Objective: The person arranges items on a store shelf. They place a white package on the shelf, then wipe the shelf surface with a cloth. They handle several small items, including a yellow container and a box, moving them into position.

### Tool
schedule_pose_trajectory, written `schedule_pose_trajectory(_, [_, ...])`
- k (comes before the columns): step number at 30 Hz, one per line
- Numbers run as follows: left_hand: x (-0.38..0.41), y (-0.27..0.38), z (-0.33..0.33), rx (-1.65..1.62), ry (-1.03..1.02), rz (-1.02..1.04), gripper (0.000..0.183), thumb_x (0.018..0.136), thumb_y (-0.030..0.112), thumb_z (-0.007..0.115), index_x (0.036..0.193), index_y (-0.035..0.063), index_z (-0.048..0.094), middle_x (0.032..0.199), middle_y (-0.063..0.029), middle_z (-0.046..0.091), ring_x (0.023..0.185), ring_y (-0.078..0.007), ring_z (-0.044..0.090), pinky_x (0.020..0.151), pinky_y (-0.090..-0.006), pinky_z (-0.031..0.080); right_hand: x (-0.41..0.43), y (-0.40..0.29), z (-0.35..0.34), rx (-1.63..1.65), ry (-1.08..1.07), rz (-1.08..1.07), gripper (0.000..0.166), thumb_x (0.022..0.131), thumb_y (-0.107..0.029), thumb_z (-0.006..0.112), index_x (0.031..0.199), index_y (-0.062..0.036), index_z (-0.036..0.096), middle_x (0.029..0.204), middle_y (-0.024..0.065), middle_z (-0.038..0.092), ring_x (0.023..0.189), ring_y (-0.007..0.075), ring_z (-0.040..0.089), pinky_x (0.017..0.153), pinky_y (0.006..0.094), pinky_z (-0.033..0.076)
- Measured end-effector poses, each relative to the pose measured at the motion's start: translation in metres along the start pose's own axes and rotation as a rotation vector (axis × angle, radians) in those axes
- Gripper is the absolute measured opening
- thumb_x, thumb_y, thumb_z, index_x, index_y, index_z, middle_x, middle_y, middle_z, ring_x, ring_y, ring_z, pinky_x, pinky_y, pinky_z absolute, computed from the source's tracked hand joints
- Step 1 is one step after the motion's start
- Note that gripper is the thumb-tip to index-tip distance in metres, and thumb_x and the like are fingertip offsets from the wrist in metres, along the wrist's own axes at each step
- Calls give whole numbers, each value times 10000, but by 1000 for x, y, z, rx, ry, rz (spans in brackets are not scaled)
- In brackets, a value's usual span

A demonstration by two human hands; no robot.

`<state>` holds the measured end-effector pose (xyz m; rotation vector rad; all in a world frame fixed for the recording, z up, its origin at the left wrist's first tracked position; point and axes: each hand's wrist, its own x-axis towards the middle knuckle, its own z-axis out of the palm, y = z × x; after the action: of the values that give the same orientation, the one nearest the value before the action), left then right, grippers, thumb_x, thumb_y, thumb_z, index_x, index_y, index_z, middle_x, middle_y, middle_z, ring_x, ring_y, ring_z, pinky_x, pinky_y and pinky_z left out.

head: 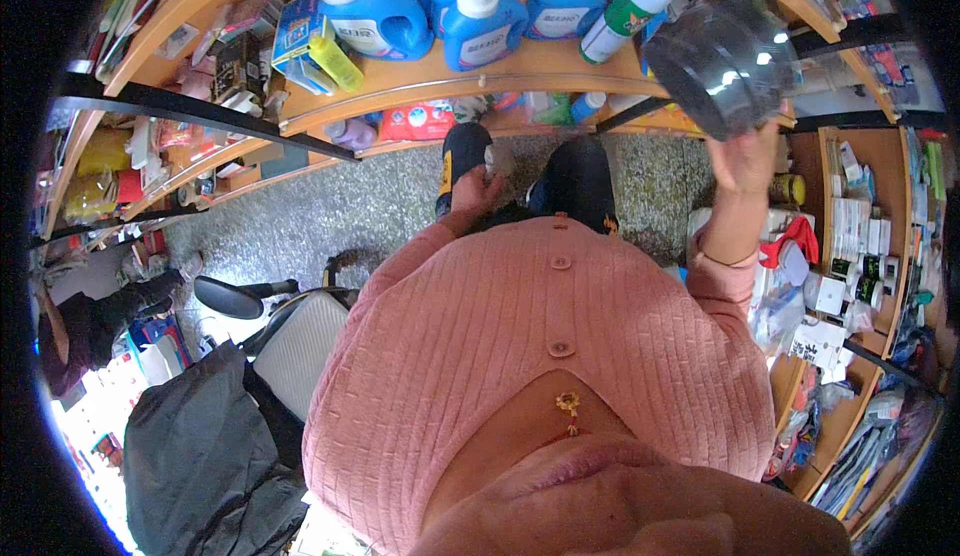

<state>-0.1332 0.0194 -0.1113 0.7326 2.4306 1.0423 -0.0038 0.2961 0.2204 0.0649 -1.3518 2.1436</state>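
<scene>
My right hand [741, 160] is raised at the shelf on the right. It grips a large clear plastic container [716, 68], tilted and dark-looking inside, with bright reflections on its side. Low in front of my body, over the shoes, my left hand [480, 187] has its fingers curled around a small whitish thing [496, 157], too blurred to name. Left of the container, a white and green spray can [628, 15] leans on the wooden shelf [540, 79]. Blue detergent bottles with white caps [484, 27] stand along the same shelf.
A yellow bottle [336, 63] and a blue box [298, 30] sit at the shelf's left end. Behind my left side is a chair [300, 353] with a black cloth [187, 451] over it. Another person [71, 331] is at the far left. Packed shelves [862, 241] line the right.
</scene>
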Motion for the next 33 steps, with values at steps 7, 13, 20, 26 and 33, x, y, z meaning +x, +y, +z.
schedule_pose_trajectory(7, [5,4,1,27,-52,10,428,837,460,615,858,33,615,774,-236,629,779,-422,618,666,-482,482,-20,85,-41,-42,259,265,692,721,55,732,1326,-63,419,1195,93,571,1067,228,586,872,369,518])
schedule_pose_trajectory(13, [15,-14,6,-656,-181,-218,395,917,390,559,1084,37,617,938,-158,679,854,-339,656,744,-432,512,-32,138,-48,-241,202,380,732,685,-16,807,1324,-56,452,1211,91,565,1095,211,565,908,354,494])
schedule_pose_trajectory(20, [23,64,-38,-1551,-552,-389,602,961,514,378,1348,55,413,1319,-147,506,1204,-301,503,1021,-454,396,-49,149,-7,-1007,-486,-60,797,562,-195,862,1274,-133,510,1369,135,447,1282,346,418,1066,443,341])
schedule_pose_trajectory(26, [11,83,-61,-1818,-757,-198,723,930,607,358,1402,60,341,1403,-164,418,1299,-321,406,1093,-469,311,-57,162,-6,-1166,-725,-242,713,597,-132,813,1250,-142,525,1389,108,404,1287,338,394,1060,464,328])
schedule_pose_trajectory(33, [19,67,-44,-1541,-557,-341,560,863,286,642,1306,5,445,1239,-139,570,1107,-265,581,963,-403,460,-62,169,-3,-1218,-671,-129,740,665,-159,796,1327,-144,465,1361,145,419,1267,358,420,1048,438,368])
